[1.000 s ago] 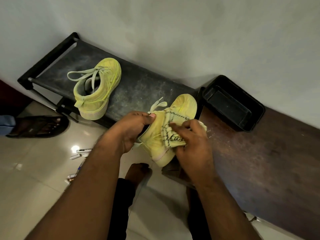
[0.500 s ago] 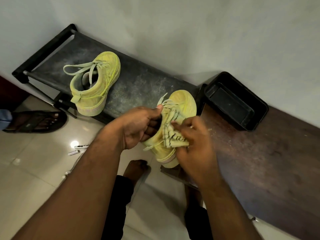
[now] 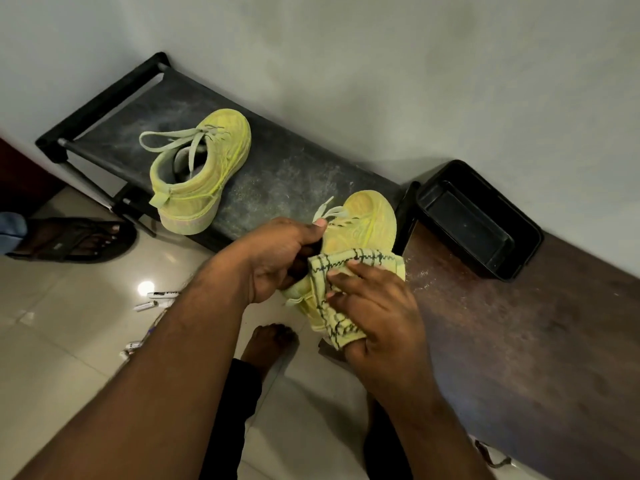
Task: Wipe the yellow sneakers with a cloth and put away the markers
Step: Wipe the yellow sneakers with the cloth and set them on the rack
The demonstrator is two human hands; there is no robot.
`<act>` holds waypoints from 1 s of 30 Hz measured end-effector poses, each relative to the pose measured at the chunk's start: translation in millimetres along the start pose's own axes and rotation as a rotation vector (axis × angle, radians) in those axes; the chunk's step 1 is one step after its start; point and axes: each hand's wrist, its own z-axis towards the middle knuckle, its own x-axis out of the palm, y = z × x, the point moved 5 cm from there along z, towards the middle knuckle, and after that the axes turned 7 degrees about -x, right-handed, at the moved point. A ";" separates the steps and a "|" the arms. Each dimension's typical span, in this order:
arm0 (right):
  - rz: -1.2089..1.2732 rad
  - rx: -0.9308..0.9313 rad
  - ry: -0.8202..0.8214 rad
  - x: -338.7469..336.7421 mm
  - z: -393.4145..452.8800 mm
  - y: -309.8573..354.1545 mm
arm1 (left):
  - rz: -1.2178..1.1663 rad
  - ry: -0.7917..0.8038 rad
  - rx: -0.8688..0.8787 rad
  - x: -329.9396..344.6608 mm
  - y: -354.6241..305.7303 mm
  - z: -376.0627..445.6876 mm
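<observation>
One yellow sneaker (image 3: pixel 367 220) is held up at the rack's right end; my left hand (image 3: pixel 277 261) grips it at the collar, thumb by the laces. My right hand (image 3: pixel 377 306) holds a yellow cloth with dark check lines (image 3: pixel 332 306) against the sneaker's side, fingers spread over it and the cloth's lower end bunched in the palm. A second yellow sneaker (image 3: pixel 204 171) stands alone on the black shoe rack (image 3: pixel 291 174), laces loose. Several markers (image 3: pixel 157 299) lie on the tiled floor to the left, partly hidden behind my left forearm.
A black plastic tray (image 3: pixel 433 199) sits against the wall at the left end of a dark wooden bench (image 3: pixel 519 334). Another person's foot in a black sandal (image 3: pixel 72 239) is at the left edge. My own bare foot (image 3: pixel 270 344) stands on the tiles below the hands.
My right hand and the cloth have slid from the sneaker's laces down and across its side, with the fingers now spread. The left hand keeps its grip. The camera has shifted slightly.
</observation>
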 end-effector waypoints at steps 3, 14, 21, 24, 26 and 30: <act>-0.106 0.172 -0.059 -9.6 0.2 -28.1 | 0.036 0.027 0.000 7.0 -0.8 -1.7; -0.054 0.306 -0.075 -11.0 -0.3 -22.1 | -0.003 0.093 0.016 17.1 -1.5 -4.6; -0.043 0.220 -0.085 4.9 -4.4 7.2 | -0.028 0.167 -0.001 14.7 1.9 -2.9; -0.017 0.440 -0.184 -1.2 -3.1 -18.9 | -0.028 0.190 -0.006 18.8 1.7 -1.9; 0.014 0.441 -0.136 0.8 -3.9 -20.0 | -0.032 0.168 0.001 19.8 2.1 0.2; 0.033 0.200 0.093 19.1 -18.7 13.5 | -0.079 0.103 0.001 8.1 3.9 7.3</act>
